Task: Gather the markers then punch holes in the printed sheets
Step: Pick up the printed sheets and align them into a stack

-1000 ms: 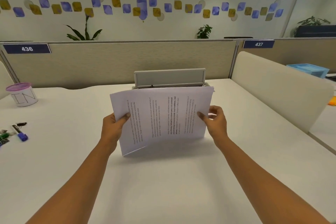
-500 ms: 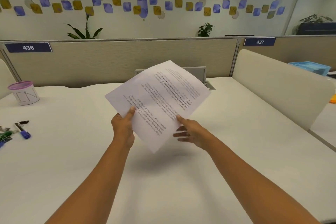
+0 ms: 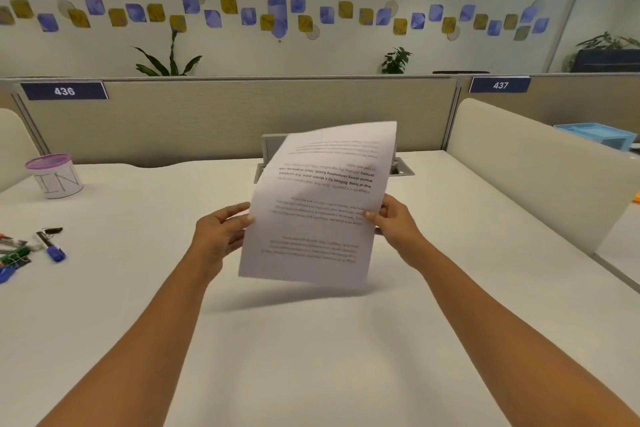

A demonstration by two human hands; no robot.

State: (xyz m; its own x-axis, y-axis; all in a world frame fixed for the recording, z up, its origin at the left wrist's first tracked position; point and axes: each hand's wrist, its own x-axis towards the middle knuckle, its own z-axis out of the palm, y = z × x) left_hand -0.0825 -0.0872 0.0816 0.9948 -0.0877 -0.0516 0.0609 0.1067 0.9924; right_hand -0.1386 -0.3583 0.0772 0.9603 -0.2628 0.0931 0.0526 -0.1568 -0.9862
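A: What's nearest the camera?

B: Two bare forearms reach out over the white desk [image 3: 311, 357]. The left hand [image 3: 216, 239] grips the left edge of the printed sheets [image 3: 318, 208], thumb on the near face and fingers curled behind. The right hand [image 3: 394, 222] pinches the right edge the same way.

A: So both are clamped on the paper?

B: Yes, one on each side, with the sheets between them, lifted clear of the desk. Their shadow lies on the surface below. The paper stands nearly upright, tilted a little, and the text reads upside down from here.

A: And the markers?

B: They lie far to the left, well apart from the hands. A blue marker [image 3: 52, 248] lies beside a black binder clip [image 3: 52, 230], with a green marker [image 3: 14, 257] and others partly cut off by the frame edge.

A: Further back?

B: A cup with a purple rim [image 3: 57, 175] stands at the back left. Behind the sheets, a grey cable hatch [image 3: 401, 168] is set into the desk, its lid partly hidden. Then comes the beige partition [image 3: 207, 121] with a label reading 436 [image 3: 64, 91].
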